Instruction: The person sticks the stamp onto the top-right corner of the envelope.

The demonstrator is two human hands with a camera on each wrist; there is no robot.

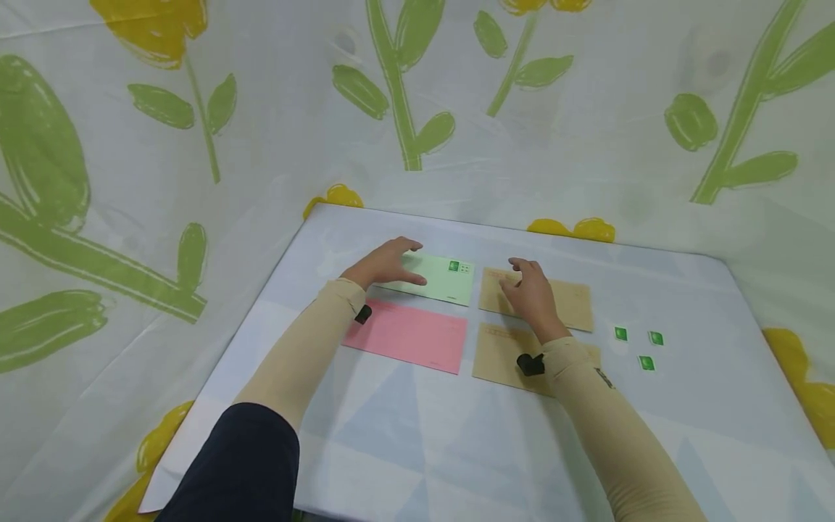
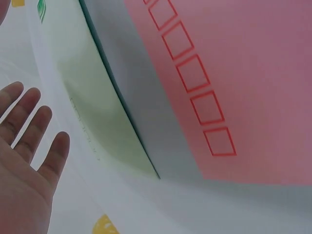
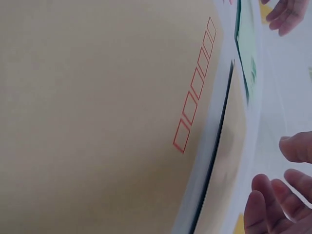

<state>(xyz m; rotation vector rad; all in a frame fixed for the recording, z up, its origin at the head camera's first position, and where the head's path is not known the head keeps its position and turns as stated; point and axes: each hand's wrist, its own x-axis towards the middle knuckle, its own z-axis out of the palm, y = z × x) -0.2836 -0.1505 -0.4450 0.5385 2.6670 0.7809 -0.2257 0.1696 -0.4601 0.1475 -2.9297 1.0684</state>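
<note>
My left hand (image 1: pixel 389 264) is over the left end of a pale green envelope (image 1: pixel 450 286), thumb and fingers apart with nothing between them. That envelope bears a green stamp (image 1: pixel 454 266) near its top right corner. In front of it lies a pink envelope (image 1: pixel 417 335); the left wrist view shows its row of red boxes. Over the far brown envelope (image 1: pixel 574 304) my right hand (image 1: pixel 533 297) hovers, fingers loosely bent and empty. Beneath the right wrist a nearer brown envelope (image 1: pixel 499 355) lies flat, partly hidden by the arm.
To the right of the brown envelopes lie three small green stamps (image 1: pixel 620 333), apart from one another. A pale patterned cloth covers the table (image 1: pixel 391 457). Behind and to the left hangs a floral curtain (image 1: pixel 280 138), close to the table's edges.
</note>
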